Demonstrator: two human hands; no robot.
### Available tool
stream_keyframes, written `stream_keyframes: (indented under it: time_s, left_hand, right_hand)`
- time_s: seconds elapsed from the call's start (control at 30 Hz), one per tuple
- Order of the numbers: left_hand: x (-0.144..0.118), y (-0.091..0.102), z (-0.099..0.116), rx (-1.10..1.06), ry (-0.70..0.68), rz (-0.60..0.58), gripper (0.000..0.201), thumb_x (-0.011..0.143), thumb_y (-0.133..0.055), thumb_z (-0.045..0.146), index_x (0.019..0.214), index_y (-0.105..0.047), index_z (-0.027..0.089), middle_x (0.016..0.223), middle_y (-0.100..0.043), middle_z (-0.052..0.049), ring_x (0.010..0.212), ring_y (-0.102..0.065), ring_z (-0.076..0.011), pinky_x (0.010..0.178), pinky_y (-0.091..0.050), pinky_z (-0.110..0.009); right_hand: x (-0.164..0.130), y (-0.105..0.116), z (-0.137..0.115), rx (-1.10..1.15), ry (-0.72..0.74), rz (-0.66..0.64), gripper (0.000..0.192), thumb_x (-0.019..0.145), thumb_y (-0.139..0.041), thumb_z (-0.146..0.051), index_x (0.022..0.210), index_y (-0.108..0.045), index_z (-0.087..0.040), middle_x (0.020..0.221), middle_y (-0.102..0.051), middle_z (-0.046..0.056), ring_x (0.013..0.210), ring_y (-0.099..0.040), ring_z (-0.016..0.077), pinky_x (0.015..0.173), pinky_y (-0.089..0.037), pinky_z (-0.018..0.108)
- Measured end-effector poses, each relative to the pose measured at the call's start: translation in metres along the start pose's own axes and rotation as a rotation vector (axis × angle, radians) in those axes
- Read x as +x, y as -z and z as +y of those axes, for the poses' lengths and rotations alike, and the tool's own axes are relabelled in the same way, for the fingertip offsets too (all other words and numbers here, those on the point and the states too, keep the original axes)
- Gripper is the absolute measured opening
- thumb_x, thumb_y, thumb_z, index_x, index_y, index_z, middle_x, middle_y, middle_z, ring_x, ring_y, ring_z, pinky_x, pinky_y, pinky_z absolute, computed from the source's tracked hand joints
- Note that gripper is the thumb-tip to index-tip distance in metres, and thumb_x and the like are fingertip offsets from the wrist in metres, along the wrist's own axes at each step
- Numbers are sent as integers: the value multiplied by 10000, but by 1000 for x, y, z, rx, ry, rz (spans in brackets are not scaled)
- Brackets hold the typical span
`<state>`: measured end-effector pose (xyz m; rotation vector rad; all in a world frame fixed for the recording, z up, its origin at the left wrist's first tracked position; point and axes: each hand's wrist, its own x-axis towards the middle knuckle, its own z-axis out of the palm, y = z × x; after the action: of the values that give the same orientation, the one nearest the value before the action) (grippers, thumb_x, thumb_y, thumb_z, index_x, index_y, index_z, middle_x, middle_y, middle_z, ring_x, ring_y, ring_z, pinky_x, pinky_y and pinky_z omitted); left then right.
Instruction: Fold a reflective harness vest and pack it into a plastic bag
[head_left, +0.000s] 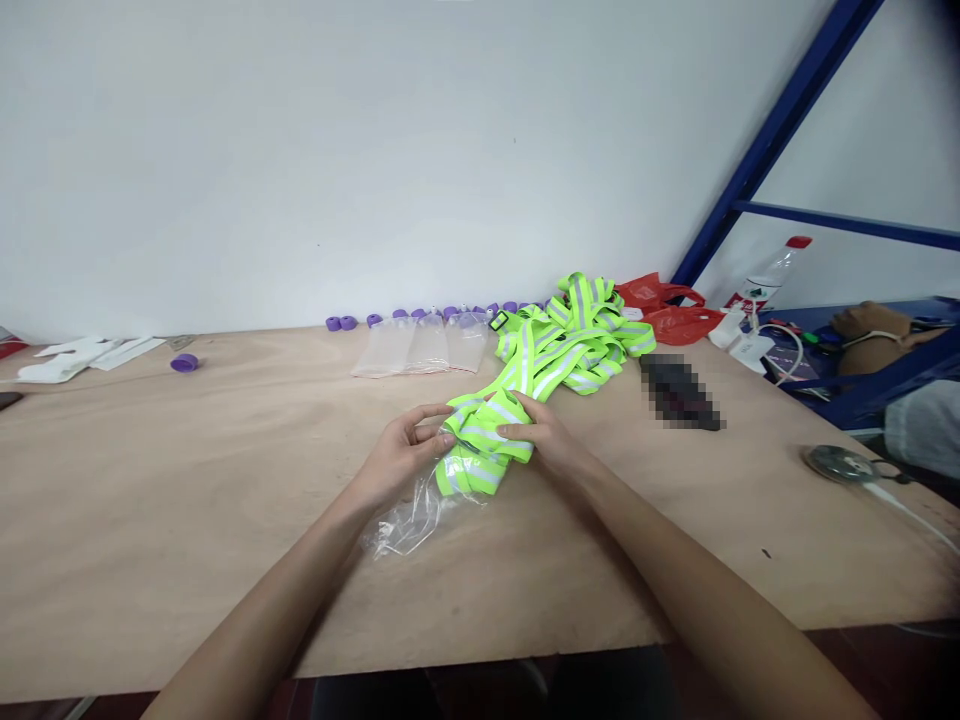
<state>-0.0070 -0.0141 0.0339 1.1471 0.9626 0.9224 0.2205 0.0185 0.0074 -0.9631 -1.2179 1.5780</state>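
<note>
A folded bundle of neon-yellow reflective straps (480,445) lies at the middle of the wooden table (187,520), partly inside a clear plastic bag (409,520). My left hand (397,455) pinches the bag's mouth at the bundle's left side. My right hand (544,435) grips the bundle from the right, fingers over its top. A strap runs from the bundle up to a bigger heap of the same straps (577,335) behind it.
Empty clear bags (424,345) and a row of purple caps (341,323) lie by the wall. A red bag (671,310), a plastic bottle (765,280), a dark blurred object (679,392) and a blue rack (780,120) stand right. White papers (82,355) lie far left.
</note>
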Motion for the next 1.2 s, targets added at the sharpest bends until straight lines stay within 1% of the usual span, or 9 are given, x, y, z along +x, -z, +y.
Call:
stream_keyframes:
  time_s: [0.07,0.2,0.27,0.5,0.8,0.93,1.03,1.1,1.2]
  left_hand:
    - [1,1,-1,51,-7,-15,644,764,-830,437,1300,-616,151,1178,-753,-145,1103,-696,-333,942,-532,-453]
    - [-1,2,-2,185,91,-212,523,718,-866,380,1173,-706,178,1226,-736,-100,1160,-656,-320,1000,-494,-425]
    - [-2,1,-2,186,138,-250,518,670,-895,326,1137,-716,189,1187,-748,-84,1135,-661,-310,991,-494,-419]
    - [-3,-16,-6,34,125,-130,577,652,-895,293,1176,-682,178,1184,-742,-100,1123,-667,-319,973,-500,-424]
    - [-1,-20,-7,-58,56,24,710,604,-925,274,1259,-663,199,1144,-763,-71,1133,-671,-351,923,-544,-416]
    - [1,-15,-12,-59,74,6,612,624,-917,306,1188,-706,203,1129,-771,-69,1124,-672,-361,900,-552,-402]
    - [0,-14,-14,-61,151,-117,557,676,-895,347,1168,-709,164,1171,-755,-111,1100,-687,-351,877,-556,-386]
    - [-1,-15,-17,-77,169,-146,580,711,-879,367,1217,-679,166,1205,-741,-122,1079,-699,-323,862,-558,-369]
    - [0,-19,-19,-105,166,-64,591,712,-882,380,1216,-664,160,1207,-737,-131,1041,-714,-297,854,-557,-357]
  right_hand:
    - [1,-2,4,14,14,32,496,645,-834,-297,1119,-705,-231,1059,-750,24,1008,-674,265,875,-526,374]
    - [1,-8,7,41,36,18,490,654,-853,-340,1103,-701,-215,1057,-750,38,999,-679,265,873,-536,372]
    - [0,-11,6,30,54,15,469,660,-857,-359,1078,-708,-210,1040,-751,39,986,-681,261,864,-541,366]
    - [0,-13,6,-73,123,31,423,697,-846,-436,1027,-736,-194,1003,-765,45,919,-703,248,813,-562,365]
    - [-5,-20,3,-173,197,-179,407,870,-689,-482,1194,-722,-237,1230,-722,38,1094,-678,279,925,-553,407]
    - [-3,-17,5,-383,312,-128,360,925,-608,-496,1141,-731,-235,1112,-743,43,1028,-672,259,922,-536,407]
    - [0,-15,11,-512,373,-60,322,934,-580,-472,1022,-747,-211,1062,-729,67,1026,-655,257,947,-511,412]
    - [1,-14,14,-514,351,7,320,922,-592,-454,1061,-731,-202,1060,-731,74,1010,-660,254,921,-520,406]
    - [2,-11,17,-466,315,56,392,924,-588,-464,1213,-679,-215,1153,-731,75,1059,-670,253,921,-532,399]
